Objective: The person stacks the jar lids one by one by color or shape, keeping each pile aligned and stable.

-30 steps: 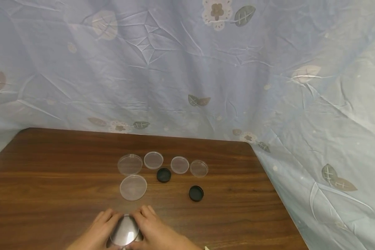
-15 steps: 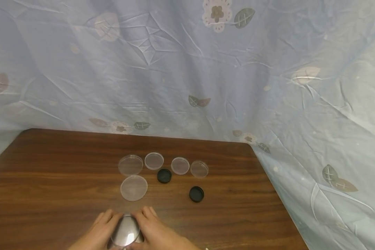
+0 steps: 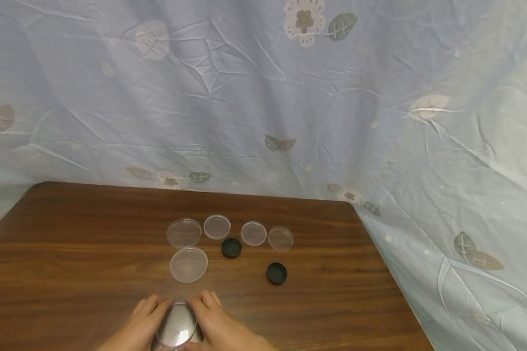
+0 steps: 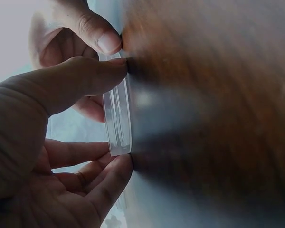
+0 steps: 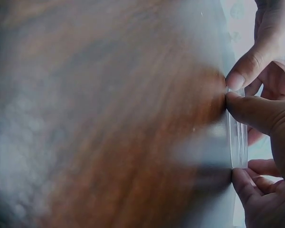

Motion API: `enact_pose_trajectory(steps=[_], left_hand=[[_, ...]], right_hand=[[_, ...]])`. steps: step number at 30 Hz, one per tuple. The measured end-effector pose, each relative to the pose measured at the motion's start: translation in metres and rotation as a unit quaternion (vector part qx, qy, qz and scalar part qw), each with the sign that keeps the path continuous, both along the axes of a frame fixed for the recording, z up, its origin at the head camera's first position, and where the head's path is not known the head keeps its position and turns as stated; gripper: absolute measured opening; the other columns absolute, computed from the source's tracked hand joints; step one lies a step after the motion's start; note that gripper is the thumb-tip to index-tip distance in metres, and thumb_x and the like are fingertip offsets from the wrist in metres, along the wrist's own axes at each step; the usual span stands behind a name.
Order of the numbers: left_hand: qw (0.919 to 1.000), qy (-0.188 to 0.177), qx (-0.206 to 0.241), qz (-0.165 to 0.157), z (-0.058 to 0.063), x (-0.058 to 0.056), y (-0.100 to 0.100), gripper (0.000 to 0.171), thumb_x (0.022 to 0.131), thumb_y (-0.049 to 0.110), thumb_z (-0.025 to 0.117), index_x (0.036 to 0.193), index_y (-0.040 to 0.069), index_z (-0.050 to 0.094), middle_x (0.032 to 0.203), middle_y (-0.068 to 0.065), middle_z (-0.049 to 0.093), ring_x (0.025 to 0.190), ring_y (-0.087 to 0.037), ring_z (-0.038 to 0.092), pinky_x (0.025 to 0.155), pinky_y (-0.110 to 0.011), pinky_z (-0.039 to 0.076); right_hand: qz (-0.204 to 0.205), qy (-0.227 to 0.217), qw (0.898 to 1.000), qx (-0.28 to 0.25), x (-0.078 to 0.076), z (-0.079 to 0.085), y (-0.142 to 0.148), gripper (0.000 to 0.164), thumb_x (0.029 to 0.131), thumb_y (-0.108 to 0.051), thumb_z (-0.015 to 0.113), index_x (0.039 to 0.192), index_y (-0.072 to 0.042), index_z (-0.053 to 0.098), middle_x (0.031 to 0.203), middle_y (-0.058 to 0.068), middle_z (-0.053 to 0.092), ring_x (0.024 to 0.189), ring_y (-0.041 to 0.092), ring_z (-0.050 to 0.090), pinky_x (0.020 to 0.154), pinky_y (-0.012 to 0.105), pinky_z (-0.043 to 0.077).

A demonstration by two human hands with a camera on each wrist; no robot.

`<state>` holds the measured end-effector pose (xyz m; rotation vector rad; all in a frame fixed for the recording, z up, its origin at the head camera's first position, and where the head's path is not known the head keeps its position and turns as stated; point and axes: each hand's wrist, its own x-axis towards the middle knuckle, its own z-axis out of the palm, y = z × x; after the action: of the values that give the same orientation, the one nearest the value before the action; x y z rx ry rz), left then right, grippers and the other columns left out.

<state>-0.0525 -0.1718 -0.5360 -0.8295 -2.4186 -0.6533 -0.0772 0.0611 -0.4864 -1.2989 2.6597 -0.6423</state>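
At the near side of the table, both hands hold a clear round petri dish (image 3: 177,325) between them. My left hand (image 3: 139,325) grips its left rim, and my right hand (image 3: 217,324) grips the right. In the left wrist view the dish (image 4: 116,118) shows edge-on, low against the wood, with thumbs on the near side and left fingertips on the far side. From the right wrist the same dish (image 5: 238,142) appears between the right thumb and fingers. The two thumbs are close together. Part of the dish's rim is hidden behind the hands.
Beyond the hands lie two large clear dish pieces, one farther (image 3: 184,233) and one nearer (image 3: 189,265). Smaller clear round pieces (image 3: 217,227) stand in a row to their right. Two black round caps (image 3: 231,247) lie among them. A patterned curtain (image 3: 246,97) borders the wooden table (image 3: 92,239).
The head view has shifted very slightly. Both hands keep the same grip on the petri dish, and the pieces on the table have not moved.
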Motion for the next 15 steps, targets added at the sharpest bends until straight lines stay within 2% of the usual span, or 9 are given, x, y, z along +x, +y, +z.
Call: enact_pose_trajectory(steps=[6,8,11,15], left_hand=[[1.0000,0.005,0.004,0.000,0.0002,0.0009,0.0001,0.093,0.072,0.071,0.084,0.114,-0.010,0.068,0.102,-0.002,0.058,0.089,-0.013,0.049,0.068,-0.027,0.049],[1.0000,0.000,0.004,0.002,0.0003,0.0015,0.0004,0.094,0.074,0.073,0.082,0.114,-0.010,0.068,0.102,-0.002,0.058,0.089,-0.013,0.050,0.068,-0.027,0.050],[1.0000,0.000,0.003,0.005,0.0002,0.0014,0.0008,0.098,0.070,0.075,0.083,0.114,-0.011,0.067,0.102,-0.002,0.059,0.089,-0.014,0.050,0.068,-0.028,0.051],[0.9999,0.009,0.001,0.007,-0.0002,0.0002,0.0007,0.106,0.055,0.072,0.093,0.114,-0.012,0.067,0.102,-0.004,0.059,0.090,-0.015,0.051,0.069,-0.030,0.052]], right_hand=[[-0.005,0.003,1.000,-0.004,0.0023,-0.0004,0.0008,0.074,0.090,-0.044,0.082,0.145,-0.004,0.052,0.125,0.000,0.051,0.113,0.004,0.044,0.091,0.005,0.044],[-0.007,0.002,1.000,-0.005,0.0027,-0.0010,0.0012,0.074,0.090,-0.045,0.081,0.145,-0.005,0.051,0.125,0.000,0.051,0.113,0.004,0.044,0.091,0.005,0.044],[-0.008,0.000,1.000,-0.010,0.0026,-0.0024,0.0022,0.074,0.090,-0.043,0.082,0.145,-0.005,0.051,0.126,0.000,0.051,0.115,0.004,0.044,0.093,0.006,0.045],[-0.003,0.010,1.000,-0.015,0.0019,-0.0039,0.0040,0.075,0.089,-0.040,0.084,0.146,-0.005,0.050,0.129,0.000,0.051,0.118,0.005,0.045,0.097,0.007,0.045]])
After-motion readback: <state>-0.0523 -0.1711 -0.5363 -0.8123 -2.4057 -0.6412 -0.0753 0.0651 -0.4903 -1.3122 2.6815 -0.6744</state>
